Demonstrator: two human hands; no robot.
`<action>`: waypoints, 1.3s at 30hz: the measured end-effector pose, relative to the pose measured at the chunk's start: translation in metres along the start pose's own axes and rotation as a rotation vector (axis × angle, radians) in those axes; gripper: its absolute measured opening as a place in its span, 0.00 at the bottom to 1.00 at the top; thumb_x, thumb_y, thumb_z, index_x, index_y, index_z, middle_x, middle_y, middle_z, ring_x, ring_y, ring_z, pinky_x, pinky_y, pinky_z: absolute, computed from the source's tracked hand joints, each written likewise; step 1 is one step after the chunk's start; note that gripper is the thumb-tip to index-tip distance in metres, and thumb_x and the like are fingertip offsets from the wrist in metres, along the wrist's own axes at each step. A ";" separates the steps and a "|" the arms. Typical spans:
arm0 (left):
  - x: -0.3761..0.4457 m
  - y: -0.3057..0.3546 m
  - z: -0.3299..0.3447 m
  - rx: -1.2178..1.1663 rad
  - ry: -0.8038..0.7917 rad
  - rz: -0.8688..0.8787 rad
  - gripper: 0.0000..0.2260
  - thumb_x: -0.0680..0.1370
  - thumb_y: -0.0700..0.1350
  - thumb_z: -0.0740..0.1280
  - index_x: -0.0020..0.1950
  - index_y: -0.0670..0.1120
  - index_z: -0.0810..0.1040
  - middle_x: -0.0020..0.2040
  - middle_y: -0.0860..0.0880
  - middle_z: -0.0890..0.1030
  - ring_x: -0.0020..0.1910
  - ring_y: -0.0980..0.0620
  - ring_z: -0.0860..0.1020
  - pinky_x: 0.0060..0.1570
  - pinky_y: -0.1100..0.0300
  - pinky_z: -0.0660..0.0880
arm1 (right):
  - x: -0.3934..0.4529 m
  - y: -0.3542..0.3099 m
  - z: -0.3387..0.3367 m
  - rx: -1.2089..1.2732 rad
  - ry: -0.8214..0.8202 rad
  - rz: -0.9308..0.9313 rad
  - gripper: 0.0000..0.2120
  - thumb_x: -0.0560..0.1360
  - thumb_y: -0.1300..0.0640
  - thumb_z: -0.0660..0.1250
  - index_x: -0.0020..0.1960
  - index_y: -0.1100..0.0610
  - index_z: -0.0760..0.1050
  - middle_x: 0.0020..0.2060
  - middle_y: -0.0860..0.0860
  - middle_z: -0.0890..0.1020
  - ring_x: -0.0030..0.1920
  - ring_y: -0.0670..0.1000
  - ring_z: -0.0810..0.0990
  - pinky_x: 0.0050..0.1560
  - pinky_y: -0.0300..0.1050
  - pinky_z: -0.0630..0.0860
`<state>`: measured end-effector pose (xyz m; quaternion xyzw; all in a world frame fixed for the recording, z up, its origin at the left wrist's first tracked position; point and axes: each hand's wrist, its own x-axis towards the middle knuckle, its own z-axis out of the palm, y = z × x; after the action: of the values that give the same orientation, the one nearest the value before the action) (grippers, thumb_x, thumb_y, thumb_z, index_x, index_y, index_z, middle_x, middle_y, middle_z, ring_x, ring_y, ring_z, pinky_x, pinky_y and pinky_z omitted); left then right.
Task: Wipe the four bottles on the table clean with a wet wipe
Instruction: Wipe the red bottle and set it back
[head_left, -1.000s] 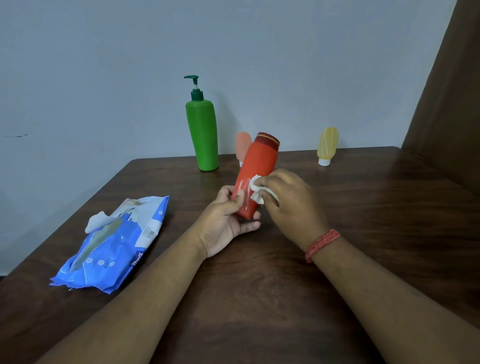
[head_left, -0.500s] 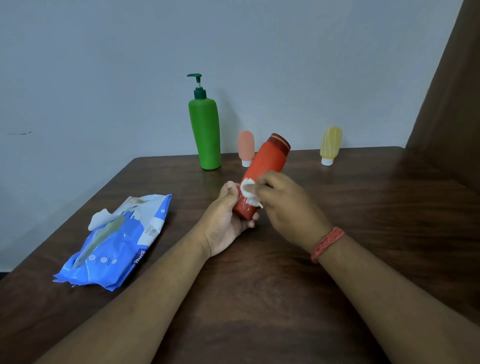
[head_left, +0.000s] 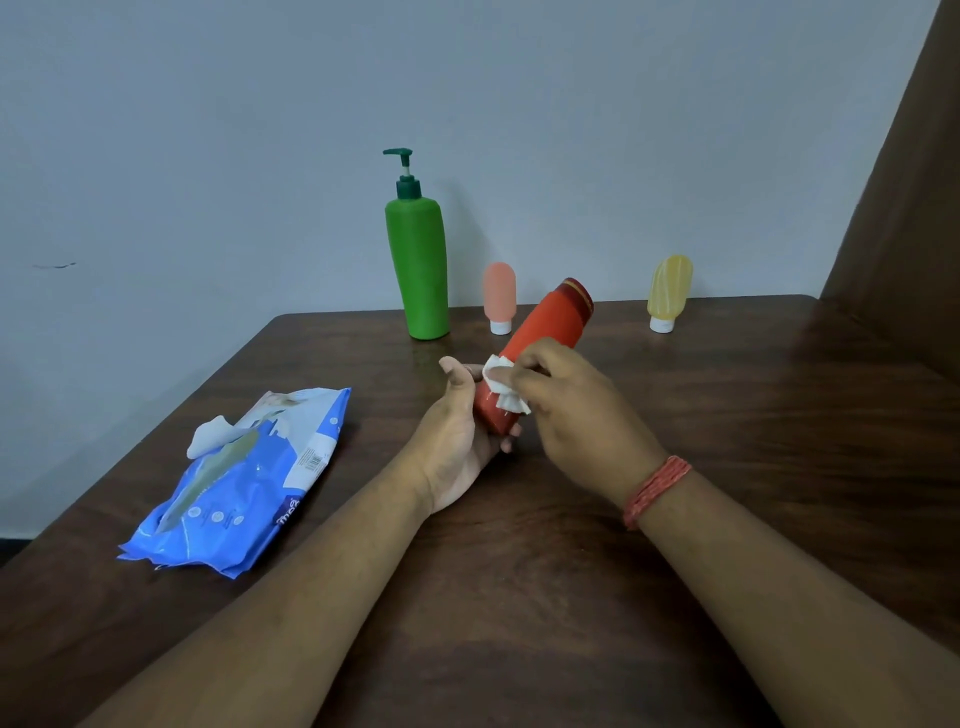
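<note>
The red bottle (head_left: 545, 338) tilts above the desk's (head_left: 779, 415) middle, its base gripped in the left hand (head_left: 457, 447), while the right hand (head_left: 576, 410) pinches a wipe (head_left: 501, 384) against its lower side. Along the far edge stand the green (head_left: 418, 270), pink (head_left: 500, 296) and yellow (head_left: 669, 291) bottles; the wipe pack (head_left: 249, 483) lies near the left edge.

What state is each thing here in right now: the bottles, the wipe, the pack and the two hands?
Red bottle: tilted, off the table, being wiped.
Wet wipe: crumpled, pressed on the red bottle.
Left hand: grips the red bottle's lower end.
Right hand: pinches the wet wipe.
Green pump bottle: upright.
Pink tube: standing on its cap.
Yellow tube: standing on its cap.
Wipes pack: lying flat, flap open.
</note>
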<state>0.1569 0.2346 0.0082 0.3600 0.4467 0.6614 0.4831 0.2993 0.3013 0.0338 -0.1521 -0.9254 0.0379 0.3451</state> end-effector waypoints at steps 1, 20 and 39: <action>0.000 0.000 -0.001 -0.021 0.013 -0.005 0.31 0.75 0.69 0.49 0.60 0.45 0.70 0.51 0.41 0.79 0.40 0.49 0.76 0.39 0.55 0.71 | 0.000 -0.003 0.001 0.023 -0.019 -0.032 0.19 0.73 0.70 0.67 0.61 0.56 0.79 0.51 0.51 0.75 0.50 0.49 0.74 0.47 0.43 0.76; 0.001 0.003 -0.009 -0.209 0.043 -0.061 0.21 0.86 0.54 0.52 0.74 0.45 0.67 0.68 0.38 0.78 0.59 0.42 0.80 0.63 0.41 0.77 | -0.002 0.003 -0.003 -0.009 -0.040 -0.200 0.13 0.72 0.67 0.67 0.55 0.58 0.83 0.49 0.51 0.81 0.50 0.54 0.78 0.48 0.50 0.79; -0.001 0.006 -0.008 -0.168 0.042 -0.049 0.20 0.86 0.55 0.51 0.74 0.46 0.67 0.65 0.39 0.80 0.55 0.42 0.82 0.54 0.45 0.81 | -0.003 0.013 -0.003 -0.077 0.090 -0.138 0.13 0.76 0.60 0.61 0.53 0.56 0.85 0.47 0.51 0.82 0.46 0.55 0.78 0.45 0.53 0.78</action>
<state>0.1481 0.2308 0.0107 0.2934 0.4084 0.6919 0.5181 0.3067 0.3125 0.0323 -0.1028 -0.9179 -0.0284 0.3822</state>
